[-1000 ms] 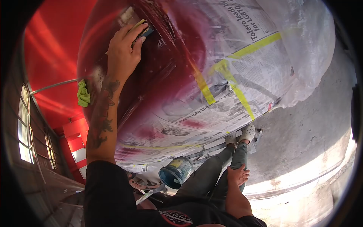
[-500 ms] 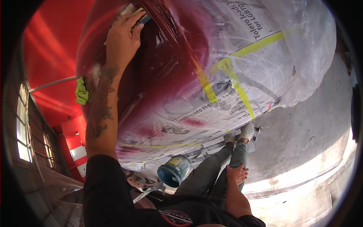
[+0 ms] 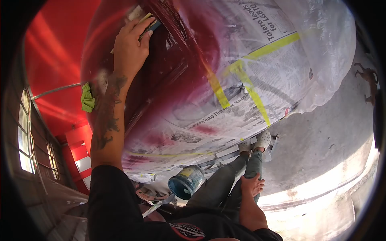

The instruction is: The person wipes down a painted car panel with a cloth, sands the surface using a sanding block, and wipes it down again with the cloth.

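Furthest left, beyond the left forearm, a bright red surface (image 3: 52, 52) spreads out. Between it and that arm, a crumpled green cloth (image 3: 87, 98) sits at the panel's edge, probably parked there to be within easy reach. The left hand (image 3: 131, 43) is stretched out, palm down, with the thumb on one side of a flat block (image 3: 154, 26) and the fingers over it, a grip that seems meant to keep it level; the far fingertips are hard to make out. The block lies under this hand, apparently against the glossy dark red panel (image 3: 161, 68), which curves away to the hand's right. Below and right of the left hand, near the legs, stands a blue bucket (image 3: 196, 176). Newspaper (image 3: 277, 72) covers the area between and above the hands, fixed with yellow tape (image 3: 257, 105), likely to shield what is beneath from the red overspray. The right hand (image 3: 251, 185) rests on a leg (image 3: 252, 160), fingers loosely curved and holding no tool, perhaps as a brace for the lean. Above and right of it hangs translucent plastic sheeting (image 3: 329, 60); past that, a brown animal (image 3: 366, 78) is on the floor.
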The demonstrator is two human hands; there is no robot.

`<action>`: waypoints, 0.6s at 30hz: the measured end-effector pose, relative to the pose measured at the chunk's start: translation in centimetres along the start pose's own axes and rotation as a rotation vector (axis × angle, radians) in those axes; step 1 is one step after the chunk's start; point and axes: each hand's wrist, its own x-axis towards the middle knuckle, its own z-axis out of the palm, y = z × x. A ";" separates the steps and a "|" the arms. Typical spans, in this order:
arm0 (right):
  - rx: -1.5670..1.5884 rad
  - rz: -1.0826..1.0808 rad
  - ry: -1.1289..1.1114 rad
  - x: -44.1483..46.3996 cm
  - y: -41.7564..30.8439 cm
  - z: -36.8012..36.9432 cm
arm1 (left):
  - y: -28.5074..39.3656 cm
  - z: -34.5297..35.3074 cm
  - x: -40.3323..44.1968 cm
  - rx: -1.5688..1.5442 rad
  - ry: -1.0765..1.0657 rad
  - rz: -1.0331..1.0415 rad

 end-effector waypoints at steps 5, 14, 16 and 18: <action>0.006 -0.011 0.056 0.0 0.0 0.6 | -0.9 0.5 -0.3 -0.068 0.063 0.140; 0.012 -0.011 0.046 0.1 0.4 0.9 | -1.2 0.7 0.1 -0.029 0.106 0.150; 0.009 -0.018 0.051 0.0 0.4 1.0 | -2.4 1.3 1.8 -0.062 0.061 0.063; -0.005 -0.021 0.059 0.0 0.4 0.8 | -3.0 1.5 2.7 -0.097 0.024 -0.029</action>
